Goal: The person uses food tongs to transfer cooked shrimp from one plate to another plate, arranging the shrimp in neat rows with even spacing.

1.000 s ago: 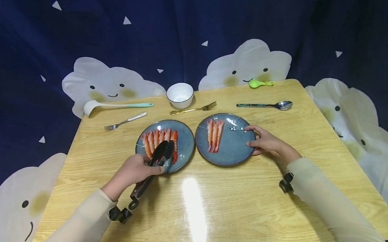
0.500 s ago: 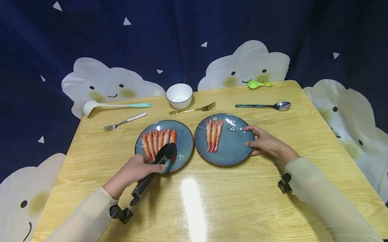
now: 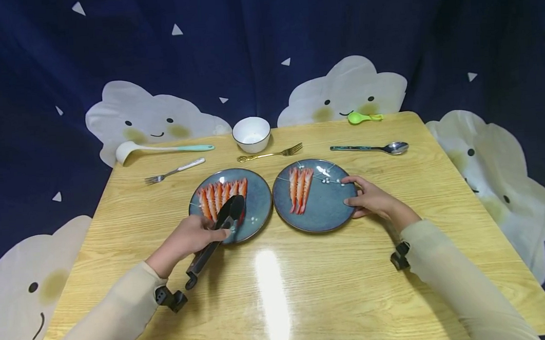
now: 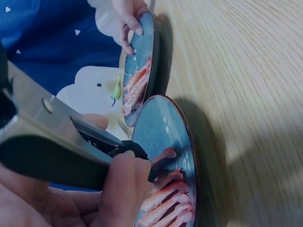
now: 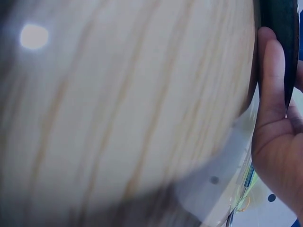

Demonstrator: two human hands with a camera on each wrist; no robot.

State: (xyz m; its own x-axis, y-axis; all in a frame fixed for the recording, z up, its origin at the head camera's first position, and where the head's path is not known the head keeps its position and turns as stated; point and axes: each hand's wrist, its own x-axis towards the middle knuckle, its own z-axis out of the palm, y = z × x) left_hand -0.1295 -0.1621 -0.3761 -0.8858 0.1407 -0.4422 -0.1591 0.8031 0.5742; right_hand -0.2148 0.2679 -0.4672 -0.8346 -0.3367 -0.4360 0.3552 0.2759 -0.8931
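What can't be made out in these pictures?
Head view: long black tongs cover part of the orange-red shrimp row on the left round, glossy blue plate.
Left wrist view: the bottom edge cuts off that plate.
Right wrist view: the top edge and bare right hand hide most of the other round, glossy blue plate.

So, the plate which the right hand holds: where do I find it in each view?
Head: the plate is just right of the centre.
Left wrist: the plate is near the top, left of centre, seen slantwise.
Right wrist: only part of the plate shows, dark, at the upper right.
Shared landmark: the right hand at its rim, in all three views.
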